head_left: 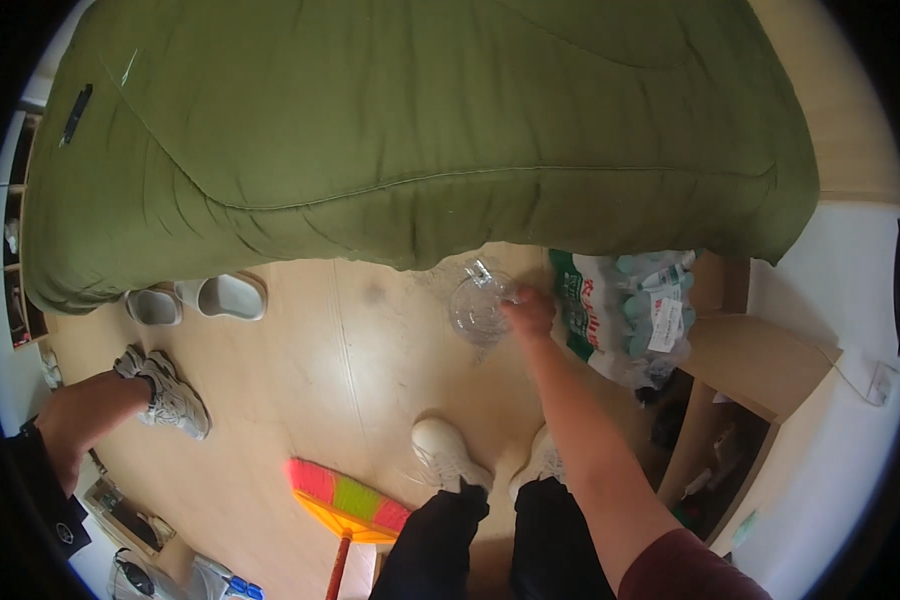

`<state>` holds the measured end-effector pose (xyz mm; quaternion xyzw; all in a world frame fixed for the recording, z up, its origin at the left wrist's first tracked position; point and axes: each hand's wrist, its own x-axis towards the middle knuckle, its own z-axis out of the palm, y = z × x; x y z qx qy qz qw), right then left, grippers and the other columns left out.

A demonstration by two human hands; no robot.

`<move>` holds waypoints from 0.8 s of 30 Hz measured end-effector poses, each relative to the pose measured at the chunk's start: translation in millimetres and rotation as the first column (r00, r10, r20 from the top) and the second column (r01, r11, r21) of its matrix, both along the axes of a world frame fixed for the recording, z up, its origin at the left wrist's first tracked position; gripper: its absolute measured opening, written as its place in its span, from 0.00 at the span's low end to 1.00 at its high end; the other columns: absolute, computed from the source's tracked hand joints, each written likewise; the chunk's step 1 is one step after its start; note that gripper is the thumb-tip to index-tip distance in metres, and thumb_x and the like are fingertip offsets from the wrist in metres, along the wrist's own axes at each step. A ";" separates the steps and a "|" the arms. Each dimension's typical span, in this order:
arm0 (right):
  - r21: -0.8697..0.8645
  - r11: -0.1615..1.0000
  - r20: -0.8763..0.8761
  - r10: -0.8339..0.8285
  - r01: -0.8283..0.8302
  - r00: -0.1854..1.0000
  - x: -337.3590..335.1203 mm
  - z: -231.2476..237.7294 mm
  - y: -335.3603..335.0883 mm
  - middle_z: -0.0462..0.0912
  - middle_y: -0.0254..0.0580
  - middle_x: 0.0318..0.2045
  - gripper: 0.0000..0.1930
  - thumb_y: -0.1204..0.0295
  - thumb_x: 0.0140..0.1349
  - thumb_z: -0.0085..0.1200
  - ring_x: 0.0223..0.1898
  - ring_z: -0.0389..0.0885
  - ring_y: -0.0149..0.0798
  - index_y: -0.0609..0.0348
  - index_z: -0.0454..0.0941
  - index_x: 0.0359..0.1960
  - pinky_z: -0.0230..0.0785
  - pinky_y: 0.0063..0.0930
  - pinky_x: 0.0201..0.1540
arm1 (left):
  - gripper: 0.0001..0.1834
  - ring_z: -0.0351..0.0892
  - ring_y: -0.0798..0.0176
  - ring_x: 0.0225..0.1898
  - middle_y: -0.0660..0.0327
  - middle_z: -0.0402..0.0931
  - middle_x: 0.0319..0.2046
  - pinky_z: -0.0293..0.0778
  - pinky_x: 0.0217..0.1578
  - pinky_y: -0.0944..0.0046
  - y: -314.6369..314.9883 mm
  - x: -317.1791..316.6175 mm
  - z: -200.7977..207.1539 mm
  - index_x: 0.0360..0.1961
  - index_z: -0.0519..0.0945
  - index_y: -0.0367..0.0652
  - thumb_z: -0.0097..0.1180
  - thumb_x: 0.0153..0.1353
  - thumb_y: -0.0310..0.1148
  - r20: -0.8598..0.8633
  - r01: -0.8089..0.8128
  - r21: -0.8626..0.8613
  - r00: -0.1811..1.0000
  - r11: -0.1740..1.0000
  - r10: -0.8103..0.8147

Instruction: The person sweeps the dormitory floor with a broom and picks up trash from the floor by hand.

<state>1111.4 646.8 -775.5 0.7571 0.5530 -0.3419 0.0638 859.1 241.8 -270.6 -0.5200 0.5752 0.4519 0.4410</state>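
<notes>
Maroon-sleeved hand (531,311) holds round, perhaps plastic container (475,312).

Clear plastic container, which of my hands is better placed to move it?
Likely the right hand: it is at the right edge of the clear plastic container, while the left hand isn't in view.

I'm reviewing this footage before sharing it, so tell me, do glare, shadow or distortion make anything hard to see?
In the head view, pale glare sits on the wooden floor; glints and transparency leave the clear round plastic item in the right hand faintly outlined; shadow hides detail inside the low wooden cabinet; fisheye distortion curves the scene toward its black rim.
</notes>
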 end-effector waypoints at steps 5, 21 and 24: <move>-0.123 0.981 -0.383 -0.185 0.148 0.905 20.5 -21.7 -12.3 0.79 0.43 0.30 0.16 0.63 0.38 0.61 0.36 0.76 0.39 0.57 0.78 0.29 0.67 0.30 0.41 | 0.20 0.57 0.76 0.11 0.61 0.68 0.27 0.54 0.07 0.79 9.6 0.6 1.5 0.56 0.59 0.38 0.37 0.62 0.25 -0.006 0.001 0.000 1.000 1.000 -0.001; 0.439 0.456 -0.141 0.886 -0.774 0.442 -132.9 120.0 -164.7 0.70 0.41 0.31 0.05 0.71 0.49 0.48 0.37 0.70 0.42 0.57 0.73 0.27 0.66 0.32 0.37 | 0.20 0.57 0.76 0.11 0.61 0.68 0.27 0.54 0.07 0.79 11.0 -5.8 4.6 0.56 0.59 0.38 0.38 0.62 0.24 0.003 -0.008 0.021 1.000 1.000 0.008; 0.390 0.389 -0.154 0.921 -0.835 0.357 -155.4 92.3 -185.1 0.70 0.42 0.30 0.06 0.71 0.52 0.44 0.35 0.71 0.43 0.57 0.72 0.29 0.67 0.35 0.35 | 0.20 0.57 0.76 0.11 0.61 0.68 0.27 0.54 0.07 0.79 8.3 -7.1 0.6 0.56 0.59 0.38 0.38 0.62 0.24 0.008 -0.016 0.029 1.000 0.999 0.016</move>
